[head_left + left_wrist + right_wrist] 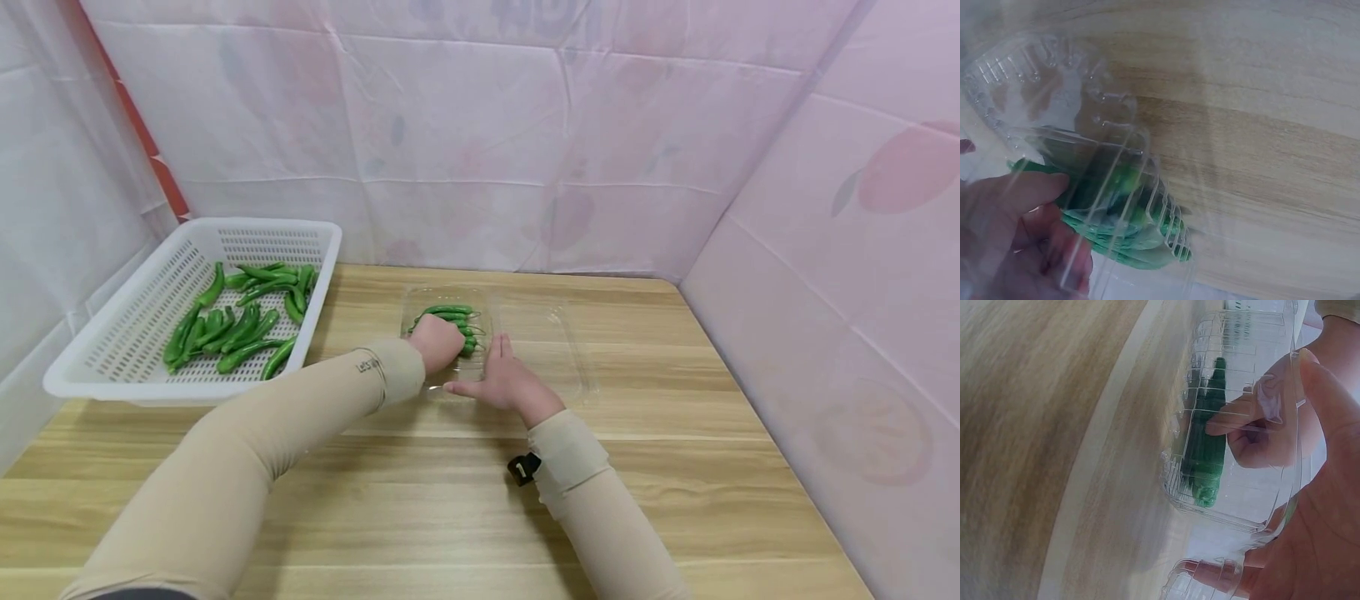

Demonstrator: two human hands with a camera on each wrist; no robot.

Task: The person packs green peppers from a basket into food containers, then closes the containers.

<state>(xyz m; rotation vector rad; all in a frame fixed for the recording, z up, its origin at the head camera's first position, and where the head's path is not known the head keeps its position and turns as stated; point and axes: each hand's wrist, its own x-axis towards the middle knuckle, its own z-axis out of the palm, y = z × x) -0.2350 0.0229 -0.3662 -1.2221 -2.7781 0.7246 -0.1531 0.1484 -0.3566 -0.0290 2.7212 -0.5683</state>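
An open clear plastic clamshell box (486,293) lies on the wooden table, its lid (551,354) folded out to the right. Green chili peppers (450,309) lie side by side in its left half, stems pointing right. My left hand (437,342) reaches into that half from above; in the left wrist view its thumb and curled fingers pinch a green chili pepper (1038,167), partly covered by the hand. At the near side of the box, my right hand (512,379) touches the rim with thumb and fingers spread and straight; its thumb (1325,394) lies along the clear edge.
To the left stands a white perforated plastic basket (198,392) with several more green chili peppers (243,329) in it. Printed cloth walls (465,150) enclose the table (420,500) at the back and both sides. A black strap tag (522,468) hangs at my right wrist.
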